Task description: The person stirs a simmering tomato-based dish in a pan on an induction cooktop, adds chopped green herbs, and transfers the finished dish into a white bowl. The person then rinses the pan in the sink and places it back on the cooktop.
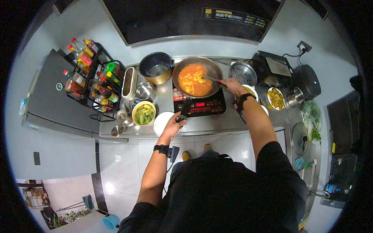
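Observation:
A frying pan [178, 87] sits on the lit induction cooktop [217, 106], its black handle pointing towards me. My left hand [172, 125] grips the end of that handle, above a white plate [159, 125]. In the pan lie scrambled eggs in red tomato sauce [194, 78]. With my right hand [234, 86] I hold a cooking utensil [214, 79] by its black and red handle; its head is down among the eggs and partly hidden by them. A pale bowl [253, 91] is partly covered by my right wrist.
Left of the cooktop stand a deep pot [154, 65], a steel cup [145, 91], a yellow bowl of soup with greens [144, 113] and a rack of sauce bottles [96, 78]. To the right are a steamer insert [242, 73], a plate of cooked food [275, 99] and a glass lid [299, 138].

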Motion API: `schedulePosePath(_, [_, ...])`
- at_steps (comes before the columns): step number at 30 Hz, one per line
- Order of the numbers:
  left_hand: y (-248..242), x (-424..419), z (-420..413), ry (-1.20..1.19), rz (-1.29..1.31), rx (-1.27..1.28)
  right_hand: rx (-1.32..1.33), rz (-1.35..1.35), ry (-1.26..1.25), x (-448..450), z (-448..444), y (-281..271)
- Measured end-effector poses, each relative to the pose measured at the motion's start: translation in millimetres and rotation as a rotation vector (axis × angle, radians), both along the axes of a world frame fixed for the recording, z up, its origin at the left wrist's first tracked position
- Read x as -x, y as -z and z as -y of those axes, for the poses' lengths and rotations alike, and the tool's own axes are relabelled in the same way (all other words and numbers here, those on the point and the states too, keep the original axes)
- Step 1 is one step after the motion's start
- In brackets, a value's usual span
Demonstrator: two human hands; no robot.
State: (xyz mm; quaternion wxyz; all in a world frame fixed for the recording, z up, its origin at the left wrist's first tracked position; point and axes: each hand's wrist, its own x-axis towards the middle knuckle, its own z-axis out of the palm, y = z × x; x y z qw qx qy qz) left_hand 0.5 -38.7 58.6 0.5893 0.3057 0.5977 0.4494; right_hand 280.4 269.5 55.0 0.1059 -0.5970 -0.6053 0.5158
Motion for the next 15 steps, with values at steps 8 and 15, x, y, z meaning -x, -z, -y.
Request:
schedulePosePath(8, [-4.7, 1.6, 1.3, 0.022, 0.009, -0.021, -0.417, -0.022, -0.311, 17.8, 11.5, -11.8])
schedulePosePath(15, [-8.9, -0.3, 3.4, 0.0, 0.06, -0.025, -0.831, 0.437, -0.585, 17.2, 63.6, -134.3])
